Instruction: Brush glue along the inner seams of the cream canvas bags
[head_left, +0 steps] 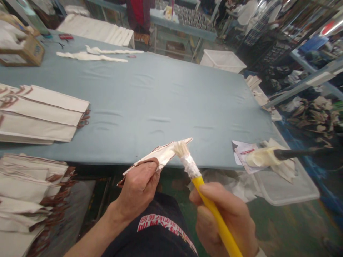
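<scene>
My left hand is closed around a folded cream fabric piece with brown edging and a brown strap, held at the table's front edge. In my right hand is a brush with a yellow handle and a white-wrapped neck. Its pale bristles touch or nearly touch the upper face of the fabric piece; I cannot tell which. My right thumb and fingers wrap the handle. Part of the fabric piece is hidden under my left fingers.
A blue-grey covered table spans the middle. Cream fabric pieces lie in a stack at left, with another stack below. A black-handled, pale-headed tool rests at right above a clear plastic bin. A cardboard box stands far left.
</scene>
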{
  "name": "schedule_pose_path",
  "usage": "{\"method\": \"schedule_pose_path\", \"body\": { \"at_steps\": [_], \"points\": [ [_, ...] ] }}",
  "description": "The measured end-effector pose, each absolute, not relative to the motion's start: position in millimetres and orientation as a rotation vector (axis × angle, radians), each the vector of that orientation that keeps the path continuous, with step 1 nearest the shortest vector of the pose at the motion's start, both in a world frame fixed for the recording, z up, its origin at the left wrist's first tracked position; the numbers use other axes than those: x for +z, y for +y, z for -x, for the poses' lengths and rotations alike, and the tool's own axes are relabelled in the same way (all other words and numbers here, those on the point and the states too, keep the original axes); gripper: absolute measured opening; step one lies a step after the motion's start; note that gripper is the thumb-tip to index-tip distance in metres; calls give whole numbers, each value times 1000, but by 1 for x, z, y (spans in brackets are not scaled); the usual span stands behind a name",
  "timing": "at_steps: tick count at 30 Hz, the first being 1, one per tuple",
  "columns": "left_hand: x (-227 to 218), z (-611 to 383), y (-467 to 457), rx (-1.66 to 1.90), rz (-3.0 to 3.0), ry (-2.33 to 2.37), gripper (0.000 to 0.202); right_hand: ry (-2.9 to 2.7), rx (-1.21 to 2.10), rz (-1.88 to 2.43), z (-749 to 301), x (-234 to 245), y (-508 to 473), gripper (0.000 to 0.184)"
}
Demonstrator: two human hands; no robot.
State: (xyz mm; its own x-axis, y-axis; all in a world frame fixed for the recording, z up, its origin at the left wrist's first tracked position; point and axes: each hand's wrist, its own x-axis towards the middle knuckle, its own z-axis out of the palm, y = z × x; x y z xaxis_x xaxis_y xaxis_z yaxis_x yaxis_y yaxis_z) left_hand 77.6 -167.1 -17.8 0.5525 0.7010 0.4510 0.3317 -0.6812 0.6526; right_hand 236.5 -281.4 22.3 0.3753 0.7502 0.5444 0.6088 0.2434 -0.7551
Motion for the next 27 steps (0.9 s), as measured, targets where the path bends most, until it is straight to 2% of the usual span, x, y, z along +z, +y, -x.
{"method": "schedule_pose_path", "body": {
  "at_steps": [2, 6, 18, 22, 27],
  "points": [
    [-15, -78, -168, 967, -2271, 814, 30, -1564, 22, 1412, -240, 24, -271, 20],
    [-7, -79, -169, 924, -2219, 832, 33, -1866, -139, 1416, -238, 23, -256, 12],
    [-6, -86, -169, 896, -2230, 859, 34, -1894, -156, 1479, -240, 15, -282, 17],
    [-6, -86, -166, 904, -2209, 827, 34, -1789, -64, 1438, -236, 9, -284, 17],
    [-12, -85, -165, 970, -2202, 816, 33, -1619, 237, 1355, -239, 8, -294, 22]
  ]
}}
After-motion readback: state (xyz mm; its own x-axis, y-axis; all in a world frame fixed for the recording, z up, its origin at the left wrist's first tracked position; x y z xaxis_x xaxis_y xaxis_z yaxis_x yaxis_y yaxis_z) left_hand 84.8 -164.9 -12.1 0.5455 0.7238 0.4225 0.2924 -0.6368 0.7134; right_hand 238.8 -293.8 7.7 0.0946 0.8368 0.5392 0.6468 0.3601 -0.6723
